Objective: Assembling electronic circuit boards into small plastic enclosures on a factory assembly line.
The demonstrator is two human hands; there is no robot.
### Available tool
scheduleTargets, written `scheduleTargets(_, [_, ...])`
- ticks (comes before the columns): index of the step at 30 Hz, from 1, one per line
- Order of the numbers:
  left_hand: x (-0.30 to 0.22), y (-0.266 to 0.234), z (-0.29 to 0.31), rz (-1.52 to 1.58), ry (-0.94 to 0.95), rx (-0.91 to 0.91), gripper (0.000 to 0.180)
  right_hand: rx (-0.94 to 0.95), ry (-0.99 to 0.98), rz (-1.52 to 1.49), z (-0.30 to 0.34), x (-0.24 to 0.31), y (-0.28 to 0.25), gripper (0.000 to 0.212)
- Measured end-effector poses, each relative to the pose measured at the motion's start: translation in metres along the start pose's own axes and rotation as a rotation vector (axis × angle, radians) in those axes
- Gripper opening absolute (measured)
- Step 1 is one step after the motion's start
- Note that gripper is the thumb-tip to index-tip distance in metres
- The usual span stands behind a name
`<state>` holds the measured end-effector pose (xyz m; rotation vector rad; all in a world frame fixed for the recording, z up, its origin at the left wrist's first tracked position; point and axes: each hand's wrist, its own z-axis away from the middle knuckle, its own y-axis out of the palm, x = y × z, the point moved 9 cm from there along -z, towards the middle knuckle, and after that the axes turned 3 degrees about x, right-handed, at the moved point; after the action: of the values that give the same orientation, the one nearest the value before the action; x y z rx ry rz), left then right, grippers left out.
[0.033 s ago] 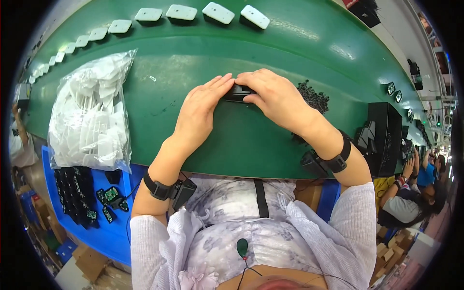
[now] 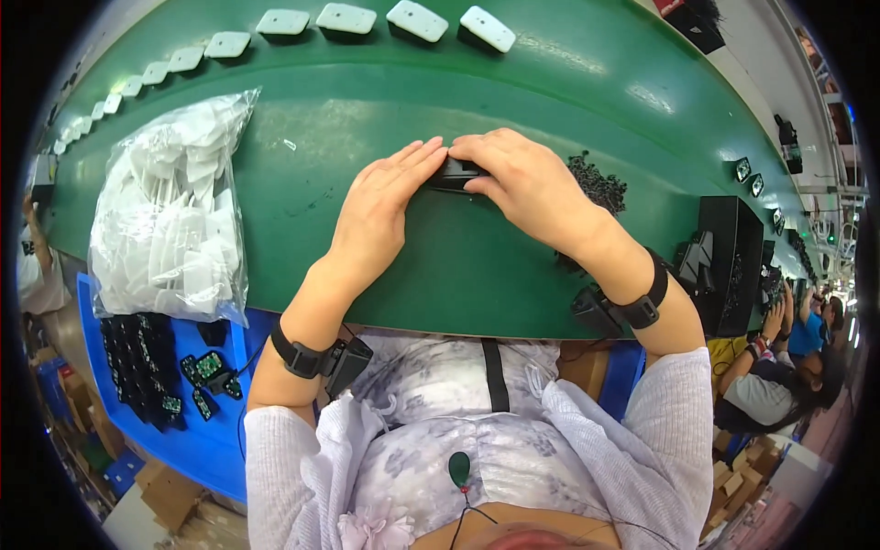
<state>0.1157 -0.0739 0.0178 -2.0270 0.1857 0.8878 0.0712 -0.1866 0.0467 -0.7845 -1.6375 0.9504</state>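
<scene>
Between my two hands, on the green table [image 2: 302,220], is a small black plastic casing [image 2: 451,181]. My left hand [image 2: 380,192] presses along its left end with fingers straight and close together; the left thumb is hidden. From the right, my right hand [image 2: 518,179] grips the casing, its thumb on the near side and its fingers curled over the far side. The hands cover both ends of the casing. Just right of my right hand lies a pile of tiny black parts [image 2: 598,183], partly behind my forearm.
A clear bag of white plastic pieces [image 2: 170,220] lies at left, above a blue tray [image 2: 174,458] holding black parts and green circuit boards [image 2: 209,371]. White-topped units [image 2: 346,18] line the far side. A black box [image 2: 729,266] stands at right; co-workers [image 2: 779,385] sit beyond.
</scene>
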Motion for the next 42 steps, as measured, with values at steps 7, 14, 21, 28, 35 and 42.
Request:
scheduleTargets(7, [-0.014, 0.005, -0.002, -0.312, 0.079, 0.029, 0.048, -0.201, -0.027, 0.146, 0.008, 0.011, -0.002, 0.033])
scheduleTargets(14, [-0.008, 0.011, -0.013, -0.343, 0.035, -0.066, 0.046, 0.116, 0.269, -0.353, -0.018, -0.04, 0.0, 0.032])
scheduleTargets(21, [0.024, 0.011, 0.008, 0.825, -0.588, -0.072, 0.03, -0.135, 0.266, -1.114, -0.005, -0.021, -0.001, 0.042])
scheduleTargets(28, [-0.001, 0.009, 0.024, 1.105, -0.54, -0.14, 0.029, -0.228, 0.284, -0.944, -0.001, 0.002, -0.004, 0.041])
scheduleTargets(35, [-0.012, -0.002, 0.022, 0.95, -0.5, -0.123, 0.032, -0.327, 0.236, -1.037, -0.004, 0.016, -0.02, 0.04])
scheduleTargets(42, [0.029, -0.174, 0.054, -0.526, -0.39, -0.407, 0.019, -0.429, 0.308, -0.648, 0.005, -0.077, -0.081, 0.037])
